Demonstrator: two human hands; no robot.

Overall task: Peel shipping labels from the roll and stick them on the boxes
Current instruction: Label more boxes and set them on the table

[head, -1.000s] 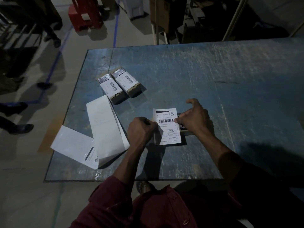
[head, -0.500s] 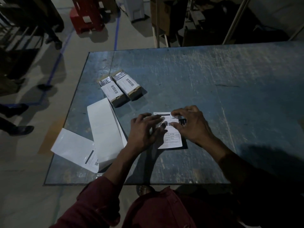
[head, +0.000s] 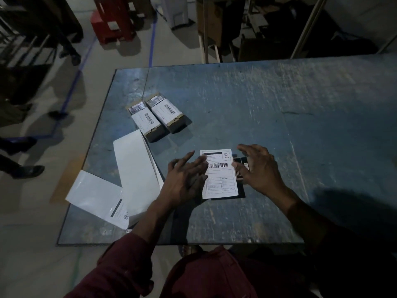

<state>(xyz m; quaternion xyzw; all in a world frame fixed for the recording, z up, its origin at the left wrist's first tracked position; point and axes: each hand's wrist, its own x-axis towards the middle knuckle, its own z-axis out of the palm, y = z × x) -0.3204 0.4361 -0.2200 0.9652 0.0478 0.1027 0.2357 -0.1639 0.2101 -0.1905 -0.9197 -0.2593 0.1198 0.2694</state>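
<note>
Left hand (head: 184, 179) and right hand (head: 260, 168), fingers flat, press "CRED" label (head: 221, 177) onto box (head: 241, 168).

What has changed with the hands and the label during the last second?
The left hand let go of the shipping label's left edge, which it pinched before; its straight fingers now press that side flat. The right hand opened and spread over the dark box under the label. The label went from lifted to lying flat on the box. The two labelled boxes and the label strip stayed put.
</note>
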